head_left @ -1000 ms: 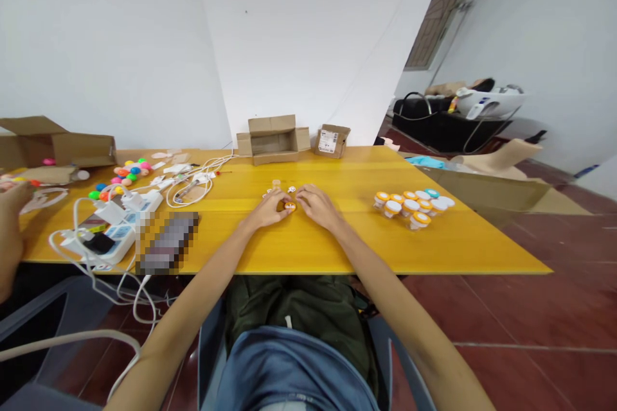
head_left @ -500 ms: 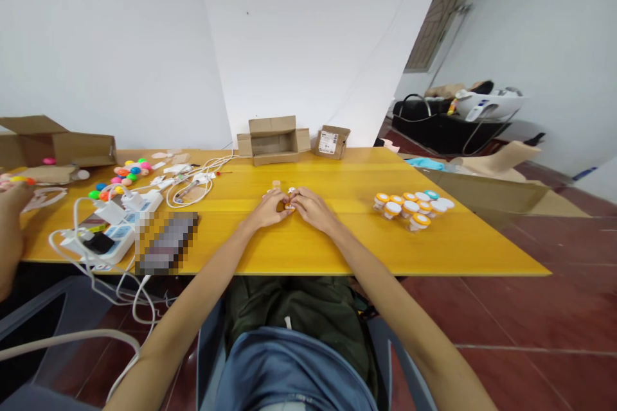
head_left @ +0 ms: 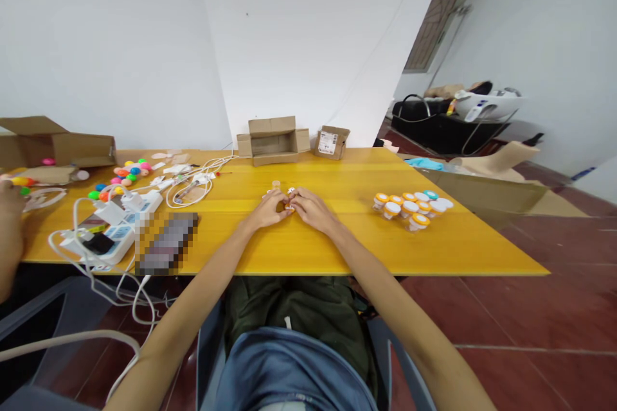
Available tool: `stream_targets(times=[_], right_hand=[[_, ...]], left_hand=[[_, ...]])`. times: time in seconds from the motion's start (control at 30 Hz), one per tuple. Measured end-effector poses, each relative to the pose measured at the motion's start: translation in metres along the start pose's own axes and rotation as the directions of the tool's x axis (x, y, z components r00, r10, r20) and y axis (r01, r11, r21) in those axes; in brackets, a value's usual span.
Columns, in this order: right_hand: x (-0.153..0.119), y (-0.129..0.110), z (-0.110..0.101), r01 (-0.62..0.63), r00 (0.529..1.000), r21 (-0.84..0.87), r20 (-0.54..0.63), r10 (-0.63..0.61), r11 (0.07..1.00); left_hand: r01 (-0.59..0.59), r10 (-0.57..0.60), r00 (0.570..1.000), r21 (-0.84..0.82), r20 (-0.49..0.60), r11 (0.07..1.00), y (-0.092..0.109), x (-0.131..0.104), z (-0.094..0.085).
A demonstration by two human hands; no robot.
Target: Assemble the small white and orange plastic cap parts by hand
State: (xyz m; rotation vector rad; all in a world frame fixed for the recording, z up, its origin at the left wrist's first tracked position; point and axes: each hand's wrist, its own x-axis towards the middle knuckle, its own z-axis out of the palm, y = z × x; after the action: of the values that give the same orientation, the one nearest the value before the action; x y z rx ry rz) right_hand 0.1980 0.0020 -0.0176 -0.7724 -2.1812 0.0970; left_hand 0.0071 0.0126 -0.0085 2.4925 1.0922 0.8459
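Note:
My left hand and my right hand meet over the middle of the table. Between their fingertips is a small orange-and-white piece, mostly covered by the fingers. Both hands are closed on it. A small black-and-white spotted item shows just beyond the fingers, and a small clear piece sits behind my left hand. Off to the right stands a group of small clear containers with orange, white and teal lids.
An open cardboard box and a smaller box stand by the wall. Leftward are a phone, a power strip with cables, colourful balls and another cardboard box. Another person's hand is at the left edge.
My two hands stay almost where they were, still on the small piece. At the far left, the other person's hand has shifted left and a green ball now shows beside it.

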Motion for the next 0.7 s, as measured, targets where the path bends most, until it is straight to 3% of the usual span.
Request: stream_targets(times=[0.7], right_hand=[[-0.0021, -0.0020, -0.0042, 0.007, 0.996, -0.094, 0.092, 0.001, 0.996]], left_hand=[[0.021, -0.022, 1.000, 0.034, 0.017, 0.999, 0.0031, -0.0002, -0.0007]])
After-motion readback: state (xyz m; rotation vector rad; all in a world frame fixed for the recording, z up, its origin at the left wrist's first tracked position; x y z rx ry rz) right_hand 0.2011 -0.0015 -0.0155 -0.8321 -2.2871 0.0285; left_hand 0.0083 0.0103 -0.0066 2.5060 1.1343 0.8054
